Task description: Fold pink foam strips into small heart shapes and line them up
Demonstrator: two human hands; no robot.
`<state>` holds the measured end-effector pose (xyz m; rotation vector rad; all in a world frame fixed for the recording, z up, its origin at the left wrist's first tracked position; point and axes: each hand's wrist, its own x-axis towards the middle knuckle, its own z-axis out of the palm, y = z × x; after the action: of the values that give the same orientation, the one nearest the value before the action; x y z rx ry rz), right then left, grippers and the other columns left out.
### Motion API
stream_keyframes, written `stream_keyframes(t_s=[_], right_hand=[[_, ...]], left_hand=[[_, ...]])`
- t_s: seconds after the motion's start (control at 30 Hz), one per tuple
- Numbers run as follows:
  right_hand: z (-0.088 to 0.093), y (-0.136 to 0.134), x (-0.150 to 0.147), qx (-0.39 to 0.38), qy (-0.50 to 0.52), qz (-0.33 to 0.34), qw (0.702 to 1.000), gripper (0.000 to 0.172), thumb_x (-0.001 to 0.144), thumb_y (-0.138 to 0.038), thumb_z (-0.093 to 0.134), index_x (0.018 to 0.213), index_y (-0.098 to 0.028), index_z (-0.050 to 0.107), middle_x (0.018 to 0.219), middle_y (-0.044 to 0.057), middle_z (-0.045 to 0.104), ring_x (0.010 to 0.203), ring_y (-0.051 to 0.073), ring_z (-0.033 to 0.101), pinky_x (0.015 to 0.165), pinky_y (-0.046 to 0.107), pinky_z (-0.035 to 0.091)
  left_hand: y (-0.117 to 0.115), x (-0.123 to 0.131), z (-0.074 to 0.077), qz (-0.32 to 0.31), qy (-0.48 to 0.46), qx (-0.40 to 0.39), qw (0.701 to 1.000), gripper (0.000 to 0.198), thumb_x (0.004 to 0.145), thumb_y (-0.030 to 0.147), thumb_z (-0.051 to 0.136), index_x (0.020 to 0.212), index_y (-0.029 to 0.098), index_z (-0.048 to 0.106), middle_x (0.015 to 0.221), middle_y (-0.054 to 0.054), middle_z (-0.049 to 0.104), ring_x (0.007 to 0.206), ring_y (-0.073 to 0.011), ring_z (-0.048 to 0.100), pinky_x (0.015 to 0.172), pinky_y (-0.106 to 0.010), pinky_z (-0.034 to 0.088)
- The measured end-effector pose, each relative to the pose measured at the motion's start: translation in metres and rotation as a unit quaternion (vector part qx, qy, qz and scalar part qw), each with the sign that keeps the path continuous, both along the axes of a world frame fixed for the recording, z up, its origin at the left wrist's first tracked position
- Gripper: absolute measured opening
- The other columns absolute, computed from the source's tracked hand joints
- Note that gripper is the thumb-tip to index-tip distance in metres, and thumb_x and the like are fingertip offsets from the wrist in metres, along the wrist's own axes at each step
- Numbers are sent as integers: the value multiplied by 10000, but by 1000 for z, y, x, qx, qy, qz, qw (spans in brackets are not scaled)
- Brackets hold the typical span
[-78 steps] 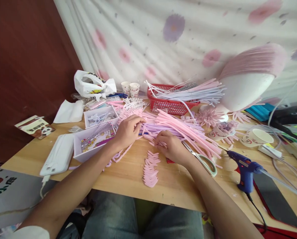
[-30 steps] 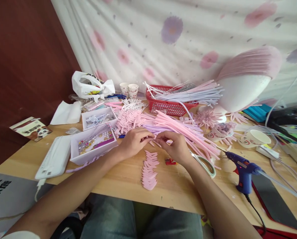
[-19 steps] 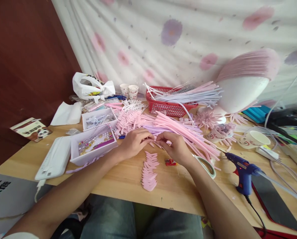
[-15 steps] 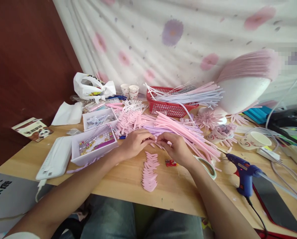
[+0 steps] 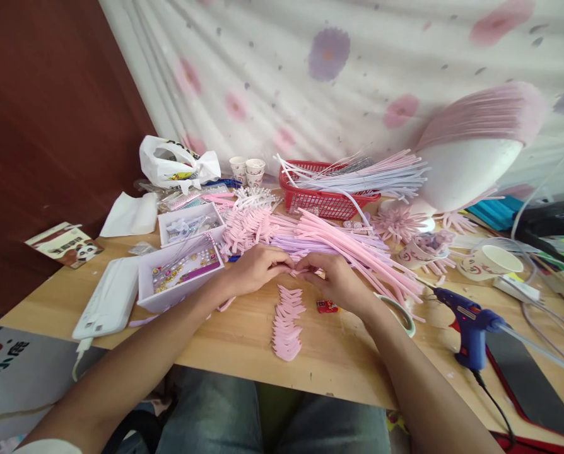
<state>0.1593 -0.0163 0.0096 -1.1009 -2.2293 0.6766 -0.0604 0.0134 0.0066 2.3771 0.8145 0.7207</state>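
My left hand [image 5: 259, 268] and my right hand [image 5: 332, 276] meet fingertip to fingertip above the table. Both are closed in a pinch on a short piece of pink pipe cleaner [image 5: 293, 273], which is mostly hidden by the fingers. Just below them lies a column of bent pink pipe cleaner pieces [image 5: 287, 325], stacked like chevrons on the wood. Behind my hands are long pink pipe cleaners [image 5: 339, 236], purple pipe cleaners [image 5: 286, 243] and a heap of short pink pieces [image 5: 248, 228].
White boxes of beads and trinkets [image 5: 147, 296] and a power bank [image 5: 106, 296] sit left. A red basket [image 5: 310, 203] stands behind. Scissors [image 5: 407, 325], a small red packet [image 5: 327, 306], a blue glue gun [image 5: 469, 321], paper cups [image 5: 490, 261] and a phone [image 5: 528, 378] are right.
My hands stay pinched together at nearly the same spot, the fingertips slightly closer. The whole view has shifted a little.
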Motion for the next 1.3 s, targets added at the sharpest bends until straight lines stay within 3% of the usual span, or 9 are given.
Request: stream_keyframes(t_s=[0.17, 0.37, 0.43, 0.6, 0.83, 0.97, 1.3], right_hand=[[-2, 2, 0, 46, 19, -19, 999, 141, 850, -82, 616, 848, -184, 714, 836, 37, 701, 777, 168, 626, 741, 299, 471], [-16, 4, -4, 100, -34, -41, 994, 120, 803, -122, 718, 812, -227, 777, 867, 57, 646, 863, 209, 570, 780, 347, 454], [-21, 4, -7, 109, -50, -47, 992, 140, 799, -118, 720, 820, -240, 783, 871, 57, 638, 884, 218, 549, 785, 351, 449], [-24, 2, -11, 100, -106, -31, 989, 102, 813, -154, 722, 789, -229, 787, 878, 68, 651, 861, 218, 541, 770, 355, 433], [-10, -5, -12, 79, -147, 13, 986, 154, 829, -133, 666, 735, -206, 764, 832, 58, 648, 810, 200, 536, 752, 350, 409], [-8, -5, -10, 85, -125, 9, 988, 183, 856, -139, 620, 739, -194, 748, 801, 62, 646, 796, 199, 551, 752, 342, 418], [-4, -2, -12, 144, -70, -71, 985, 204, 892, -153, 587, 741, -171, 724, 699, 62, 651, 705, 197, 571, 700, 337, 425]], left_hand=[[0, -4, 4, 45, -18, 15, 999, 181, 887, 171, 613, 1019, 200, 734, 980, -27, 770, 879, -153, 707, 826, -259, 532], [4, -11, 3, 205, 23, 91, 974, 295, 921, 122, 445, 1017, 199, 713, 1022, -48, 743, 945, -180, 684, 873, -308, 524], [5, -12, 1, 234, 66, 98, 965, 301, 915, 122, 445, 1017, 204, 716, 1028, -48, 742, 961, -193, 680, 873, -319, 521], [4, -15, 3, 249, 162, 101, 950, 264, 883, 156, 496, 951, 210, 745, 968, -58, 728, 892, -218, 676, 794, -319, 517], [1, -16, 7, 231, 254, 75, 936, 180, 853, 318, 626, 879, 230, 782, 943, -77, 726, 865, -258, 684, 734, -336, 521], [0, -12, 4, 222, 297, 81, 925, 173, 848, 228, 608, 847, 193, 777, 932, -110, 726, 889, -277, 689, 735, -346, 523], [0, -12, 9, 252, 196, 49, 946, 159, 880, 195, 577, 865, 173, 733, 867, -74, 705, 806, -211, 658, 747, -306, 484]])
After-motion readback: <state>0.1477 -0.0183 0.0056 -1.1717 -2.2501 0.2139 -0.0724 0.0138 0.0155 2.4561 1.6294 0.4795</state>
